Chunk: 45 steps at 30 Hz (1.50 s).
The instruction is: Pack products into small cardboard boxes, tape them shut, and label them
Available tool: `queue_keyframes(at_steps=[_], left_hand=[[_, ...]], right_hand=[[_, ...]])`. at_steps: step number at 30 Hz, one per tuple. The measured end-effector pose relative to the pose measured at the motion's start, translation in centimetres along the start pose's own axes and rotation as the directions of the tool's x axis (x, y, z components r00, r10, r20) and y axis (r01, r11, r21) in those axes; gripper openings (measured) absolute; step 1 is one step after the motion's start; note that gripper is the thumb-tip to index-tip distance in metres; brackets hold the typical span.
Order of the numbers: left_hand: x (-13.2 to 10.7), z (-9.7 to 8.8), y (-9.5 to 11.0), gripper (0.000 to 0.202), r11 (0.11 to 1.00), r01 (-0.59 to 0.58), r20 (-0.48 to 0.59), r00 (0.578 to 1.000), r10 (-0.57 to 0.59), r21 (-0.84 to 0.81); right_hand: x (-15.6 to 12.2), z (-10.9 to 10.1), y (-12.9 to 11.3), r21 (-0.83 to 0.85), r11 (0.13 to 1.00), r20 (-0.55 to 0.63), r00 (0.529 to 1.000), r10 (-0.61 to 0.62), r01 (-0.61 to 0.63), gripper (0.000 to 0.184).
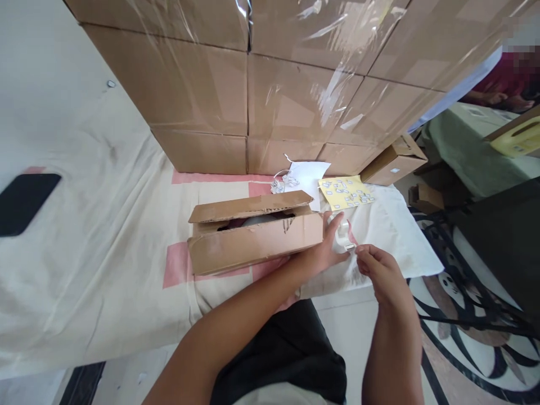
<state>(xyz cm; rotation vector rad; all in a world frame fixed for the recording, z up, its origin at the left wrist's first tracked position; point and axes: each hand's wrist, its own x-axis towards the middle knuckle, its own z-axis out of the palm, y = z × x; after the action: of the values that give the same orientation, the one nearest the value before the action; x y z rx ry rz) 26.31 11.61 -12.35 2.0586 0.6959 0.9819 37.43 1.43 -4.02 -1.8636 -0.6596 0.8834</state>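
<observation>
A small white tape dispenser (pixel 342 238) stands at the right end of an oblong cardboard box (pixel 257 247). My left hand (pixel 325 251) is wrapped round the dispenser from the left, its forearm passing in front of the box. Thumb and fingertip of my right hand (pixel 378 269) pinch together at the dispenser's cutting edge, on what looks like the end of the tape; the strip itself is barely visible. The box's top flaps are partly raised, and something dark and pale shows in the gap between them.
Wrapped cardboard boxes (pixel 291 101) form a wall behind. Before them lie white paper (pixel 310 175), a yellow sheet with small stickers (pixel 346 192) and string tags (pixel 283 183). A smaller carton (pixel 394 163) stands right, a black phone-like slab (pixel 28 203) left. Another person's hands (pixel 502 100) show far right.
</observation>
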Motion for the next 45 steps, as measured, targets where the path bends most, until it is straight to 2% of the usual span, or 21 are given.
queue_keyframes(at_steps=[7, 17, 21, 29, 38, 45], left_hand=[[0.0, 0.3, 0.0, 0.112, 0.999, 0.01, -0.027, 1.0, -0.009, 0.038], [0.0, -0.3, 0.3, 0.104, 0.999, -0.008, -0.026, 1.0, 0.009, 0.046], [0.1, -0.4, 0.6, 0.099, 1.0, -0.001, -0.026, 1.0, 0.002, 0.024], [0.1, -0.6, 0.7, 0.097, 0.996, -0.007, -0.04, 0.999, 0.01, 0.091], [0.0, -0.5, 0.6, 0.093, 0.991, -0.044, -0.075, 0.996, 0.053, 0.126], [0.1, -0.7, 0.7, 0.094, 0.994, -0.022, -0.053, 0.998, 0.028, 0.104]], right_hand=[[-1.1, 0.0, 0.9, 0.05, 0.997, -0.027, 0.998, 0.065, -0.064, 0.044], [-1.4, -0.4, 1.6, 0.095, 0.991, 0.049, 0.995, 0.088, -0.093, 0.037], [-1.3, 0.0, 2.1, 0.124, 0.988, 0.089, 0.992, 0.086, -0.097, 0.042], [-0.9, 0.4, 2.2, 0.212, 0.968, 0.126, 0.986, 0.107, -0.132, 0.045], [-0.6, 1.0, 2.9, 0.317, 0.939, 0.114, 0.988, 0.102, -0.134, 0.039], [-0.2, 1.0, 2.9, 0.335, 0.941, 0.077, 0.997, 0.026, -0.05, 0.042]])
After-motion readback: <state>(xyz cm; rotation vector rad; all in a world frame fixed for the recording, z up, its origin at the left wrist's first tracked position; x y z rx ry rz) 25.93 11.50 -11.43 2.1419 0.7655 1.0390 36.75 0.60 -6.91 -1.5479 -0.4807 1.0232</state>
